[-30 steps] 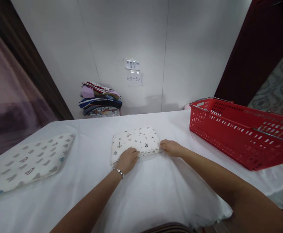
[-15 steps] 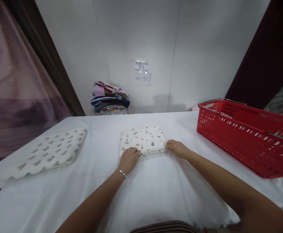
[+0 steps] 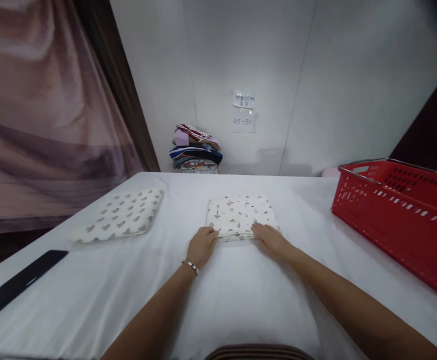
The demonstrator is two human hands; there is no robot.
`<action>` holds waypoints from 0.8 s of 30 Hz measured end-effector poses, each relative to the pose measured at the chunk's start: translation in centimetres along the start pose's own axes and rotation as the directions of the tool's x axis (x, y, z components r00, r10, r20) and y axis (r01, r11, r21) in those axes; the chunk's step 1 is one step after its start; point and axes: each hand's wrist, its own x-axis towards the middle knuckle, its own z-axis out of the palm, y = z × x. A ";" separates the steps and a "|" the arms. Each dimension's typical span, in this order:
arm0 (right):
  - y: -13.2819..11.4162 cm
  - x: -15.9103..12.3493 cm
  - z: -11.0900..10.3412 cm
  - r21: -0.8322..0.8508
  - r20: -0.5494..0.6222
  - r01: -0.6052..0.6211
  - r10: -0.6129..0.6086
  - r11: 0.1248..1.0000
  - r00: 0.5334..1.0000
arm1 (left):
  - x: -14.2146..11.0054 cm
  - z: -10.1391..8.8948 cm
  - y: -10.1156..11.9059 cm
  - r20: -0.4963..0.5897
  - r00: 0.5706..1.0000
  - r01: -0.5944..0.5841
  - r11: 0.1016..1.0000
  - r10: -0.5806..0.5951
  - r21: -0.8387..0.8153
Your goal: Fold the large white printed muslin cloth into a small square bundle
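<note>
A folded white cloth (image 3: 241, 212) with small grey, brown and green prints lies in the middle of the white-covered table. At its front left corner is my left hand (image 3: 202, 246), closed on the edge, with a bracelet at the wrist. My right hand (image 3: 271, 240) rests on the front right part of the cloth, its fingers stretched flat over the folded edge. The layers of the fold show between both hands. Off to the left lies another folded white cloth (image 3: 126, 214), printed with grey shapes; neither hand touches it.
A red plastic basket (image 3: 394, 220) with metal handles stands on the right of the table (image 3: 241, 300). A flat black object (image 3: 21, 282) lies at the left. Behind the table is a stack of folded fabrics (image 3: 196, 150) by the wall. Paper labels (image 3: 243, 121) hang there.
My right hand has moved inward from the cloth's right corner onto its front edge. My left hand has shifted to the left corner. The view has turned left, showing more of the black object.
</note>
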 end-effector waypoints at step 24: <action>2.8 1.4 0.2 0.043 -0.095 -0.303 0.306 0.952 0.947 | 4.2 0.2 -2.0 0.206 0.706 0.708 0.662 -0.678 -0.248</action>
